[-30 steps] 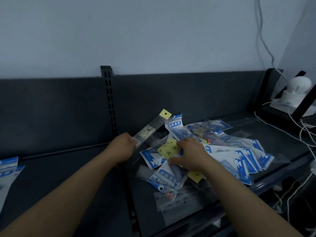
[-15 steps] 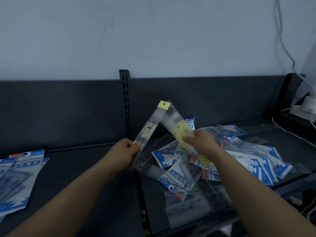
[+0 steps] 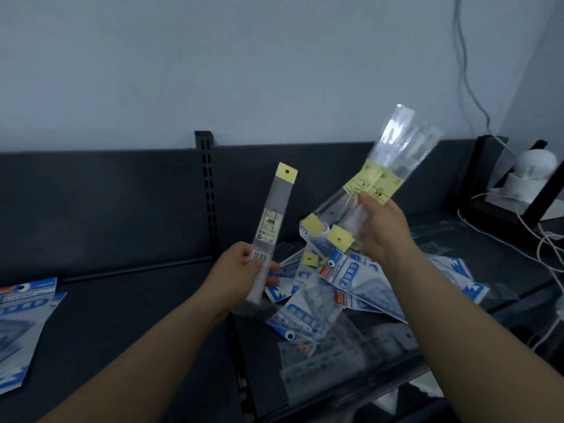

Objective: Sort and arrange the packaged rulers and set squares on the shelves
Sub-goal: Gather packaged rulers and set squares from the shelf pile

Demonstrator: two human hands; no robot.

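Left hand [image 3: 244, 270] grips the lower end of a long, narrow, clear plastic ruler packet with a yellow hang tab [image 3: 273, 221], fingers and thumb curled round it near the barcode. The packet stands almost upright, tab uppermost, raised clear of the dark grey metal shelf [image 3: 137, 315].

Right hand [image 3: 381, 227] is clamped at mid-length on a bundle of clear plastic sleeves with yellow labels [image 3: 393, 157]. Their upper ends fan up towards the wall, and their yellow tabs hang just left of the hand. The bundle is blurred, so the count cannot be told. The two holdings are near one another but not touching.

A loose pile of blue-and-white printed packets [image 3: 360, 288] lies on the right bay, below and between the hands. A flat stack of blue-and-white packets [image 3: 18, 325] lies at the far left of the shelf, well apart from the pile.

Assessment: the clear narrow packets appear to be held aloft to separate one kind from the mixed pile. The left stack reads as a group already sorted.
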